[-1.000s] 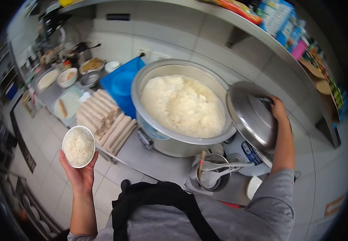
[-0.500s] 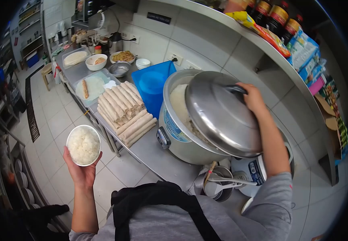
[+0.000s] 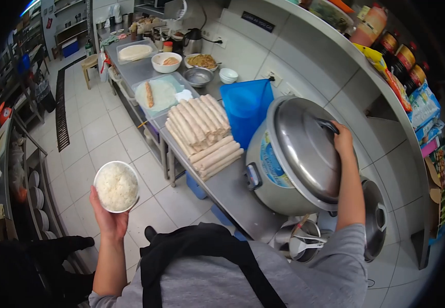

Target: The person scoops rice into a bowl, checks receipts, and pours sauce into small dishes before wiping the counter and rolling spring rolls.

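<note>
On the left, my left hand (image 3: 110, 215) holds a white bowl (image 3: 136, 197) heaped with white rice (image 3: 116, 186) over the tiled floor. My right hand (image 3: 342, 139) grips the black handle of a large metal lid (image 3: 307, 149). The lid lies over the top of a big rice cooker (image 3: 270, 196), and no rice shows inside it. Left of the cooker, a blue plastic bin (image 3: 256, 97) stands beside a stack of pale rolls (image 3: 197, 123) on the steel table (image 3: 253, 208).
Farther back are a wrapper with one filled roll (image 3: 155, 94), bowls (image 3: 166, 62), a metal bowl (image 3: 198, 76) and a kettle (image 3: 192, 42). A pot with white ladles (image 3: 302, 244) sits near my body. A shelf with bottles (image 3: 405, 56) curves along the right.
My right hand has brought the lid over the cooker opening, which showed rice before. The view has shifted, with my left hand still holding the bowl.
</note>
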A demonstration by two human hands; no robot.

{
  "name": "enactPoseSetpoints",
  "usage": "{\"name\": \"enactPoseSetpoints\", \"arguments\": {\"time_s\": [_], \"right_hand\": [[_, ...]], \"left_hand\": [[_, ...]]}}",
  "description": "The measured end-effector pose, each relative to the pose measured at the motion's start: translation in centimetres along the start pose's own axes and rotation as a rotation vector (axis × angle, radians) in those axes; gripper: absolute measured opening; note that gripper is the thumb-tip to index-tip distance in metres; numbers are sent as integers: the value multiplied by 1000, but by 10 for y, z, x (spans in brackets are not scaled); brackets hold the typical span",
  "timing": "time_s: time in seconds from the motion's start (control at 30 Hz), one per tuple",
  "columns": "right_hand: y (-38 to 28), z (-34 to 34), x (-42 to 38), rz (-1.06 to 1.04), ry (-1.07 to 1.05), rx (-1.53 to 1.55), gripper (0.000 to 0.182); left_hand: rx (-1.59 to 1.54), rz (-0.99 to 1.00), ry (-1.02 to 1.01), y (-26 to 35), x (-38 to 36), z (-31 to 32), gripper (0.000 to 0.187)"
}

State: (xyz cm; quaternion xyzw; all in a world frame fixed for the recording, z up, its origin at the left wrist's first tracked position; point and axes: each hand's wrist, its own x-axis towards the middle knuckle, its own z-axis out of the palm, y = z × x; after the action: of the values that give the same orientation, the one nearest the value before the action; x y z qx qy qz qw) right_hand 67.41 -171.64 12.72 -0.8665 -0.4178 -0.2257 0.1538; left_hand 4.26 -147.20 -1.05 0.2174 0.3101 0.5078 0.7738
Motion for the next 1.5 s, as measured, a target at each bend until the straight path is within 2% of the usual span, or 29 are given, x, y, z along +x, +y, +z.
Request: {"name": "enactPoseSetpoints", "arguments": {"time_s": [0.1, 0.27, 0.33, 0.37, 0.43, 0.47, 0.53, 0.57, 0.6, 0.63, 0.67, 0.73, 0.77, 0.87, 0.9, 0.93, 0.97, 1.0, 1.03, 1.07, 1.1, 1.13, 1.2, 1.27, 1.33, 1.37, 1.4, 1.47, 1.5], "right_hand": [[10, 11, 9, -16, -1, 9, 51], [9, 22, 2, 196, -53, -72, 65], [-81, -1, 4, 439, -226, -304, 74], [-111, 1, 1, 341, -199, -520, 75], [-176, 19, -1, -86, 145, -31, 70], [-254, 23, -14, -169, 183, 89, 63], [-396, 59, -61, -67, -187, 945, 60], [-446, 94, -92, -66, -435, 1174, 68], [-512, 95, -113, 220, -968, 1511, 73], [-537, 139, -131, 452, -1358, 1719, 75], [-581, 137, -142, 633, -1521, 1704, 75], [-625, 150, -164, 672, -1829, 1782, 75], [-640, 155, -171, 822, -1831, 1775, 72], [-666, 160, -162, 878, -1819, 1850, 67], [-679, 152, -149, 714, -1709, 1977, 64], [-695, 139, -133, 461, -1492, 2072, 62], [-707, 147, -122, 239, -1411, 2128, 61], [-717, 158, -113, 24, -1321, 2170, 60], [-726, 172, -104, 10, -1337, 2168, 60], [-734, 188, -95, 316, -1592, 2110, 60], [-740, 206, -90, 645, -1830, 1999, 59], [-744, 223, -90, 654, -1848, 1989, 59], [-751, 249, -98, 955, -2119, 1618, 59], [-768, 254, -75, 1020, -2107, 1552, 58], [-796, 253, -22, 446, -1853, 1951, 56], [-812, 274, -8, 97, -1665, 2032, 53], [-828, 291, 16, 50, -1670, 2033, 53], [-852, 319, 54, 262, -1921, 1978, 54], [-862, 334, 69, 435, -2037, 1812, 54]], "left_hand": [[-75, -32, -63, 17, 25, -22, 70], [-28, -75, -36, 51, 58, -47, 73], [-24, -92, -22, 61, 73, -60, 74], [-48, -137, -80, 64, 81, -69, 71], [-78, -200, -155, 75, 88, -75, 63], [-83, -225, -176, 81, 91, -71, 59], [-113, -309, -212, 92, 97, -73, 53], [-82, -337, -201, 95, 99, -74, 52], [-79, -338, -176, 96, 100, -80, 52], [-43, -378, -166, 96, 102, -87, 52], [-6, -411, -160, 96, 106, -94, 52], [12, -397, -129, 92, 109, -111, 51], [41, -407, -113, 93, 109, -115, 51], [87, -400, -63, 107, 119, -122, 57], [160, -158, -199, 118, 130, -119, 63], [240, 96, -340, 132, 146, -117, 69], [498, 406, -451, 145, 166, -123, 79], [502, 430, -441, 153, 179, -127, 79], [461, 353, -402, 156, 189, -131, 78], [416, 267, -363, 158, 195, -131, 76], [176, 97, -228, 153, 196, -127, 73], [174, 95, -212, 149, 201, -134, 73], [-54, -473, 33, 142, 209, -148, 69], [-72, -476, 58, 151, 236, -145, 67], [150, 60, -101, 174, 284, -130, 66], [324, 259, -219, 180, 317, -147, 66], [327, 294, -221, 192, 344, -143, 66], [206, 183, -151, 205, 384, -136, 67], [122, 96, -33, 204, 397, -131, 67]]}}
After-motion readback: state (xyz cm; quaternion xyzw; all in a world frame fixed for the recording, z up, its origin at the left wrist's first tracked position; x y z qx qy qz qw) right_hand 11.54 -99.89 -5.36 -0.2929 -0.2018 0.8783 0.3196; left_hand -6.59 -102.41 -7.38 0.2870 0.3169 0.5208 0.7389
